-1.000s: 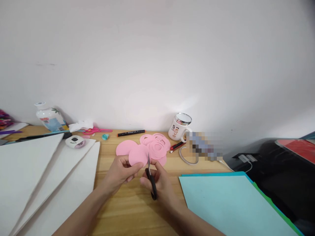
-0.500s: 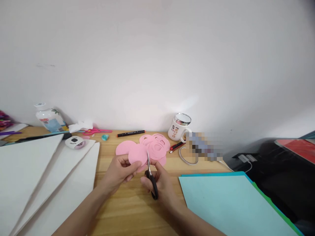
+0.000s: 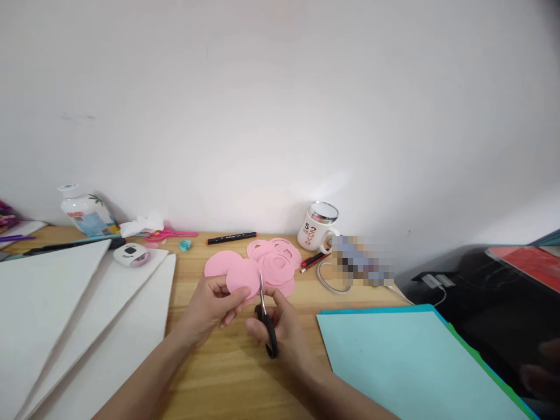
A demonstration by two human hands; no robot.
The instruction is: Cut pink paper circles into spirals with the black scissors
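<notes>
My left hand [image 3: 210, 306] pinches a pink paper disc [image 3: 242, 278] just above the wooden table [image 3: 227, 373]. My right hand [image 3: 284, 332] grips black-handled scissors [image 3: 265, 318], whose blades point up along the disc's right edge. Behind the disc lies another pink disc [image 3: 217, 263] and a pile of pink paper rings and offcuts [image 3: 275, 259] flat on the table.
White fabric sheets [image 3: 65, 315] cover the left side. Light blue paper [image 3: 406, 361] over green paper lies on the right. At the back stand a white mug [image 3: 314, 226], a black marker [image 3: 231, 237], red pens [image 3: 314, 261], pink scissors [image 3: 168, 234], a small punch [image 3: 131, 254] and a bottle [image 3: 85, 213].
The scissor blades have crept slightly up and left along the disc's edge, and both hands have shifted a little left. Nothing else on the table moved.
</notes>
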